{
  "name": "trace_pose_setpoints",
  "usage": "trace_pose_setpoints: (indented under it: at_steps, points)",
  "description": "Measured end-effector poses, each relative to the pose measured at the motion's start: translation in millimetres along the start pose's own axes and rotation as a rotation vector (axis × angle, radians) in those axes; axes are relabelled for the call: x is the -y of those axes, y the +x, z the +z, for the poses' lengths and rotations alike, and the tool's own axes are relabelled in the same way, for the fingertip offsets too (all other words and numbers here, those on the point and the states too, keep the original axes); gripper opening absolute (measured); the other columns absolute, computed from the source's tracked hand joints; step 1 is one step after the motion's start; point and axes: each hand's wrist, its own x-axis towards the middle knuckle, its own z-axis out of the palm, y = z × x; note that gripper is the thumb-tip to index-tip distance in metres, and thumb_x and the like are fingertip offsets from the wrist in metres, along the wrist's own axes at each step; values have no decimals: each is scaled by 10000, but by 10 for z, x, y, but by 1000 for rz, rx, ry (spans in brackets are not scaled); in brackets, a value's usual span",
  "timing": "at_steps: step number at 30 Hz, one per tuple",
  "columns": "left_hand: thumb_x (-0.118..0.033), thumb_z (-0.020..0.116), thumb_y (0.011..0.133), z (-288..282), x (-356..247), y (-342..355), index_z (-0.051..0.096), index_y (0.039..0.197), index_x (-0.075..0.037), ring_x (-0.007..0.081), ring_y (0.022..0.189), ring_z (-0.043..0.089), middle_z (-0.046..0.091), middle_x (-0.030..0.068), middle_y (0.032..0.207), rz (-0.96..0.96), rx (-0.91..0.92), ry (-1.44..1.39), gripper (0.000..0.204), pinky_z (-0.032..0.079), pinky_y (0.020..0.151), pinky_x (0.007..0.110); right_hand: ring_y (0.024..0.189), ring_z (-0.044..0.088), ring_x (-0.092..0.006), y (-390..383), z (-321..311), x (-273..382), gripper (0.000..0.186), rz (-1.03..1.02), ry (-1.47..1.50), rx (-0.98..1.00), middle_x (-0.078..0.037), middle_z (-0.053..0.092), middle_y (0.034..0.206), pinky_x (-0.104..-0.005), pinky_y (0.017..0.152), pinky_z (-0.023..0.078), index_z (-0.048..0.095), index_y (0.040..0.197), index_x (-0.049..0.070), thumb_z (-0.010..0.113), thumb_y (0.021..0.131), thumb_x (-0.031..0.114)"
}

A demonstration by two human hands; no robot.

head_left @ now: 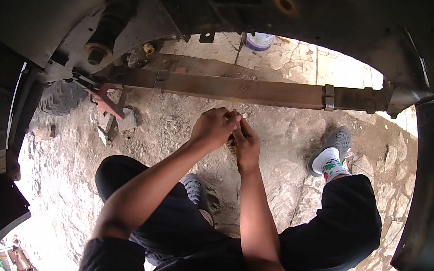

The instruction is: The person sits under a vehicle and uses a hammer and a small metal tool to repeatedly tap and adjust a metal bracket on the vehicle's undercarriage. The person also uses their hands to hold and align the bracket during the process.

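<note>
My left hand (212, 129) and my right hand (247, 145) meet in the middle, with their fingertips pinched together. Whatever small thing they hold is too small and too covered by the fingers to name; a tiny pale spot shows at the tips. Just beyond them, a long brown leaf spring (241, 90) runs across from left to right, apart from my fingers. Metal clips wrap it, one a left clip (160, 80) and the other a right clip (329, 97).
A dark wheel-arch panel (326, 16) curves overhead and down both sides. At left hang a dark cylindrical bump stop (102, 38) and a reddish bracket (106, 100), near a tyre (59, 98). A stone block (127, 120) lies on rough ground. A white bucket (258, 41) stands beyond.
</note>
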Motion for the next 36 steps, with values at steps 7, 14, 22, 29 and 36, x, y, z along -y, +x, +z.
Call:
trace_pose_setpoints:
  at_steps: [7,14,22,29,36]
  points:
    - [-436,765,888,153,141,-192,687,1061,9,211,874,714,722,115,941,-196,-118,-1010,484,594,760,331,798,589,-66,-6,93,217,338,-22,123,32,-14,705,1068,-219,697,469,657,1314,35,617,1022,201]
    - [-299,795,875,401,253,-158,696,1005,45,156,772,684,705,114,861,-153,-248,-959,381,582,713,284,819,638,-114,-161,6,333,271,140,154,25,-44,703,958,-249,723,479,680,1215,-13,647,998,145]
    - [-85,745,893,269,-131,-158,749,1089,-45,174,829,742,753,103,962,143,-449,-717,200,601,662,294,787,662,-139,-2,-101,474,302,117,208,74,-92,708,942,-253,681,513,662,1209,-54,675,987,151]
    - [-56,767,866,333,12,-112,768,1076,-44,192,872,747,751,114,974,302,-528,-473,210,586,720,308,857,724,-167,-66,-159,698,279,71,-52,144,-117,736,971,-263,714,551,660,1194,-54,676,980,124]
    - [-47,784,845,287,-152,-9,772,975,-3,204,782,754,750,139,904,305,-524,-598,138,587,671,306,817,697,-137,-179,66,692,281,-188,-284,-150,-129,750,932,-272,728,538,688,1168,-70,671,972,131]
